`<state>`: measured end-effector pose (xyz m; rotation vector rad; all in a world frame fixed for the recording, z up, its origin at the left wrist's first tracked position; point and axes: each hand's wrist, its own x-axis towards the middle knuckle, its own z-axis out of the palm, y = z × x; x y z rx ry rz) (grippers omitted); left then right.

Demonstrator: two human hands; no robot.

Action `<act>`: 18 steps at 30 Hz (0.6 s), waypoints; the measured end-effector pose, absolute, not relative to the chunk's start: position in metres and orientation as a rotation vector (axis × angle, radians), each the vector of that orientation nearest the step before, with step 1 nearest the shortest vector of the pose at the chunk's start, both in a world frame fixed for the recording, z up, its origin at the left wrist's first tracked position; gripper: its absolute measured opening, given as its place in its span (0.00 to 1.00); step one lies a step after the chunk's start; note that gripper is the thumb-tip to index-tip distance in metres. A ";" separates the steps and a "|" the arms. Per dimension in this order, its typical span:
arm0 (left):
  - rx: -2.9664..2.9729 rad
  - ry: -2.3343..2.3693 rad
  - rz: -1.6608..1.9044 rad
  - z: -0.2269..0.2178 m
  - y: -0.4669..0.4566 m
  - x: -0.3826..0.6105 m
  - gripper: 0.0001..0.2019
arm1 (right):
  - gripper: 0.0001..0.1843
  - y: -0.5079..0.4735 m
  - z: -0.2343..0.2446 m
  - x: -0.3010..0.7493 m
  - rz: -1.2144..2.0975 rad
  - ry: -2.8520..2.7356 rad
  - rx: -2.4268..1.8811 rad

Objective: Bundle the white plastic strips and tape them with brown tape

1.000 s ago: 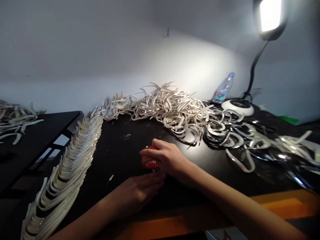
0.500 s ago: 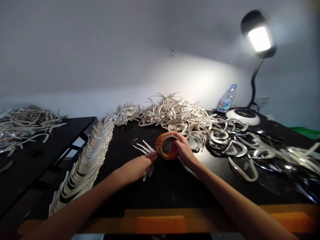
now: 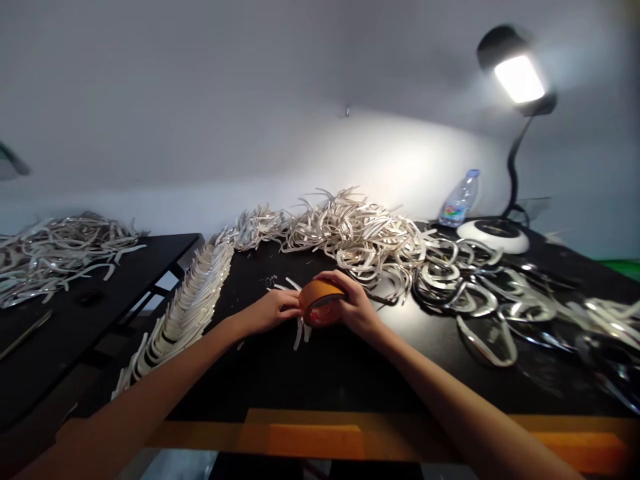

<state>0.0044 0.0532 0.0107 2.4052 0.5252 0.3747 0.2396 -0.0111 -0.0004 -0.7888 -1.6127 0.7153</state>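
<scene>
My right hand (image 3: 353, 308) grips an orange roll of tape (image 3: 320, 298) just above the black table (image 3: 320, 373), fingers curled over its top. My left hand (image 3: 270, 312) lies against the roll's left side, fingertips pinched at its edge. Beneath both hands sits a small bundle of pale curved strips (image 3: 300, 328), its ends sticking out towards me and away.
A long neat row of stacked pale strips (image 3: 183, 313) runs along the table's left edge. A tangled heap of strips (image 3: 350, 233) lies behind, shiny silver ones (image 3: 480, 287) to the right. A water bottle (image 3: 459, 198) and desk lamp (image 3: 515, 67) stand at back right. Another table (image 3: 60, 253) holds more strips.
The tape roll went from pressed down on the table to lifted upright, then tilted flat over the strip bundle. My left hand has moved up against the roll. The view shifted too.
</scene>
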 end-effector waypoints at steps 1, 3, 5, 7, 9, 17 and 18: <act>2.400 0.555 0.387 0.009 0.055 0.005 0.11 | 0.31 -0.011 -0.001 0.239 0.710 -1.613 -0.793; 2.430 0.575 0.416 0.004 0.058 0.004 0.10 | 0.31 -0.010 -0.003 0.239 0.717 -1.601 -0.804; 2.534 0.610 0.450 -0.001 0.060 0.003 0.10 | 0.32 -0.009 -0.006 0.238 0.716 -1.596 -0.810; 2.650 0.706 0.486 -0.007 0.063 0.001 0.09 | 0.34 -0.008 -0.008 0.237 0.695 -1.617 -0.816; 2.681 0.779 0.510 -0.012 0.066 -0.002 0.10 | 0.35 -0.008 -0.009 0.234 0.662 -1.651 -0.818; 2.544 0.854 0.555 -0.022 0.060 0.003 0.09 | 0.28 -0.004 0.002 0.230 0.550 -1.796 -0.900; 2.538 0.876 0.576 -0.023 0.057 0.004 0.09 | 0.27 -0.004 0.004 0.231 0.522 -1.808 -0.908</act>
